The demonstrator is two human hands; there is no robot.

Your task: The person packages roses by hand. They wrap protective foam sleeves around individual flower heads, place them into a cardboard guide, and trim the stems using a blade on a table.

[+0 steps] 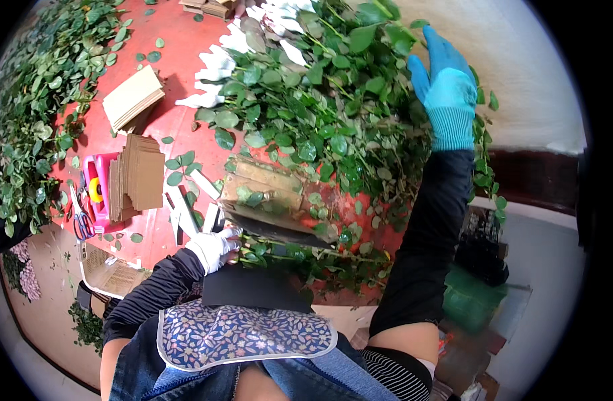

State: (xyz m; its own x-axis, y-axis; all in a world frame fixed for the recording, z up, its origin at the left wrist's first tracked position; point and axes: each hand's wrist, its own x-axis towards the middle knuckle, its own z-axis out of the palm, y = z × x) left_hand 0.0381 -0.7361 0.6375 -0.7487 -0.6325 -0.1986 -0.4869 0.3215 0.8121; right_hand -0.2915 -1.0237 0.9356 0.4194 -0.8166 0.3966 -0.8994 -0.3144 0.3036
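My left hand (213, 252), in a white glove, is low on the red table (151, 249). Its fingers curl at the left end of a row of leafy stems (316, 255), beside a wooden block with a dark front edge (261, 188). Whether they grip anything is hidden. Out to the upper right, my right hand (444, 75) wears a blue glove with a ribbed turquoise cuff. Its thumb stands apart from the fingers, near the right end of a large heap of leafy cut stems (336, 105). White sleeve-like wraps (218, 62) cover the heap's left ends.
Stacked cardboard pieces (145, 173) stand beside a pink tape dispenser (98, 185) and scissors (81, 218). Another card stack (134, 97) lies farther back. White strips (186, 215) are near my left hand. More leafy stems (25, 110) cover the left side. A crate (106, 273) sits below the table edge.
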